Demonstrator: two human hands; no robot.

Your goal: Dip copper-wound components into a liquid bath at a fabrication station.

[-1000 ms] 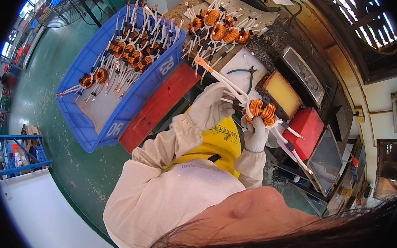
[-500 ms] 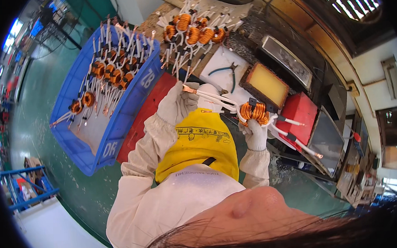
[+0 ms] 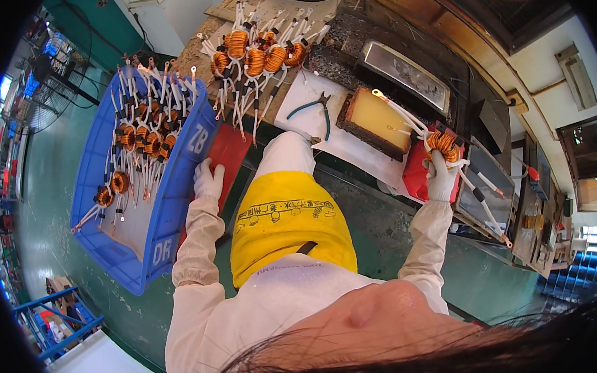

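The right hand [image 3: 441, 179], in a white glove, is clamped around a copper-wound toroidal coil with long white-sleeved leads [image 3: 442, 144], held up over the right end of the wooden workbench [image 3: 193, 47]. The leads fan out both ways, some up and left across a shallow tray of yellow flux-like material [image 3: 376, 118], others down and right over a grey metal tray [image 3: 491, 186]. Directly under the hand sits a red rectangular box [image 3: 416, 173]. Past the yellow tray stands a grey metal trough with a dull silvery surface [image 3: 406, 78].

The left hand [image 3: 208, 180], also gloved in white, rests with its fingers loosely curled against the near right rim of a large blue plastic crate [image 3: 178, 199], holding nothing. Inside the crate lie many more copper coils with white leads [image 3: 141, 141], spread along its length. White letters are painted on the crate's outer wall near the hand and at its near corner. A red flat panel [image 3: 229, 153] stands between the crate and the bench edge.

On the bench's far left part a heap of similar copper coils [image 3: 258, 53] is piled. Beside it a white sheet [image 3: 301, 112] carries green-handled cutting pliers [image 3: 318, 108]. A yellow apron with a dark printed line across its top [image 3: 287, 221] covers the person's lap, between both forearms.
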